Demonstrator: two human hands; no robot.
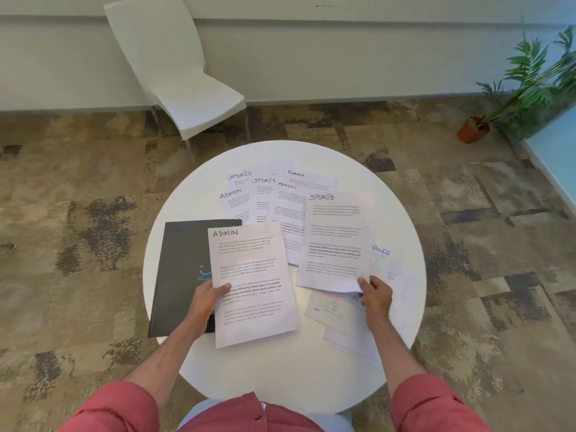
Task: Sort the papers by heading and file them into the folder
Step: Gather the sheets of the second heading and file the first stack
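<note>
Head view, looking down at a round white table (280, 369). The left hand (207, 296) pinches a sheet headed ADMIN (252, 285) by its left edge, thumb on top. That sheet overlaps the right side of a black folder (180, 269), which lies shut on the left part of the table.

The right hand (375, 289) grips the near right corner of a sheet headed SPORTS (335, 241), and that one looks a bit blurry. So both hands are holding paper, one sheet each.

The other papers (265, 194) are fanned out overlapping on the far half of the table. I can read SPORTS twice, ADMIN twice and FINANCE once. Another FINANCE page (389, 266) sits at the right edge, half hidden under the SPORTS sheet. Near the right hand there's a small slip (330, 308) with a pink mark, can't read it.

Past the table: a white chair (180, 76) against the wall at far left, and a potted plant (514, 95) at far right. Pinkish red sleeves, rolled up, show at the near edge.
</note>
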